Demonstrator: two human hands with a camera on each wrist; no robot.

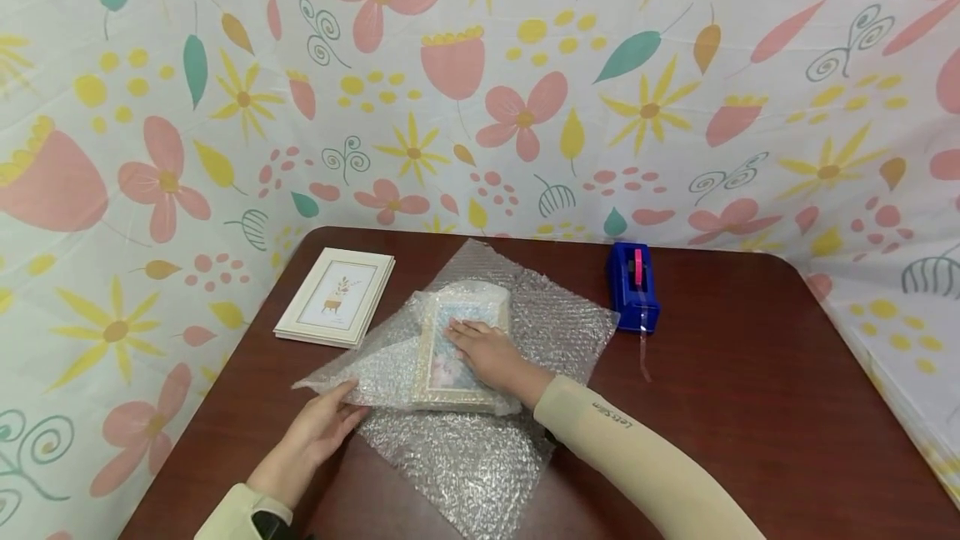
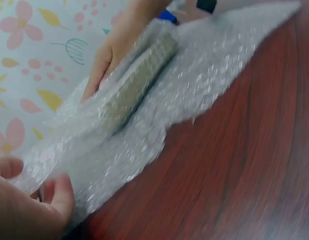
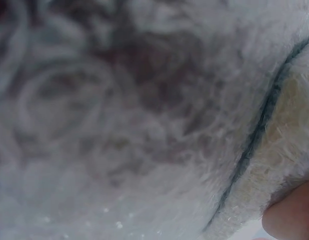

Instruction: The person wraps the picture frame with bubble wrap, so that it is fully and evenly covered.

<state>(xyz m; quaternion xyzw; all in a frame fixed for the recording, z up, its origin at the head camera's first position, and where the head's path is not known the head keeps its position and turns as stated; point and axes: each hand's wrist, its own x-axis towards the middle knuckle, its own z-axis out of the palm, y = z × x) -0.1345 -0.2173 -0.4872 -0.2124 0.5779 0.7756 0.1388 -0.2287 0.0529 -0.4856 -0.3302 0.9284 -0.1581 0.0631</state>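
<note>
A picture frame [image 1: 442, 332] with a pale border and a bluish-pink picture lies on a sheet of bubble wrap [image 1: 480, 457], with a layer of the wrap over it. My right hand [image 1: 483, 352] rests on the wrapped frame, fingers extended across its face. My left hand [image 1: 322, 432] pinches the wrap's left edge between thumb and fingers. In the left wrist view, the wrap [image 2: 209, 65] runs from the left hand [image 2: 34, 200] over the frame's side [image 2: 139, 82]. Blurred wrap [image 3: 119, 150] fills most of the right wrist view, a fingertip [image 3: 292, 215] at its lower right.
A small stack of cream picture frames [image 1: 335, 294] lies at the table's back left. Behind the wrap's right corner stands a blue tape dispenser [image 1: 634, 286], a strip of clear tape [image 1: 644, 357] hanging from it. A flowered cloth [image 1: 525, 107] hangs beyond the brown table [image 1: 750, 407].
</note>
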